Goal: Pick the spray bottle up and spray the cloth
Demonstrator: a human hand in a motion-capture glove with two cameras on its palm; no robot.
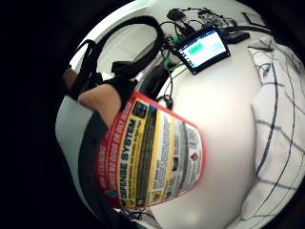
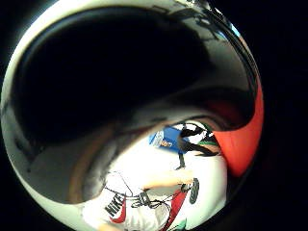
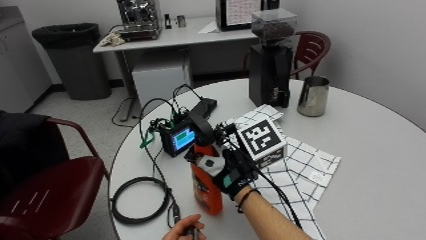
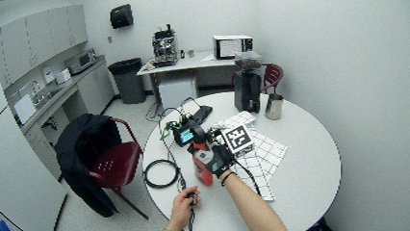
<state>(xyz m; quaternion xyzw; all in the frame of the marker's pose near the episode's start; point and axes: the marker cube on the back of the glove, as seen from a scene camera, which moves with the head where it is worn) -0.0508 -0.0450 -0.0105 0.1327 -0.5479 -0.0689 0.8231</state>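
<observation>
The gloved right hand point(image 3: 229, 172) covers the neck and trigger of the spray bottle point(image 3: 208, 192), so its fingers cannot be seen there, and it is not clear how they lie around the bottle. In the thumb side palm view a dark shape fills most of the picture; only a red edge of the bottle shows. The small print on the bottle's label point(image 1: 157, 157) is too blurred to read. The checked cloth point(image 3: 303, 172) beside the bottle is partly hidden under the forearm, and its near corner is cut off by the picture's edge.
</observation>
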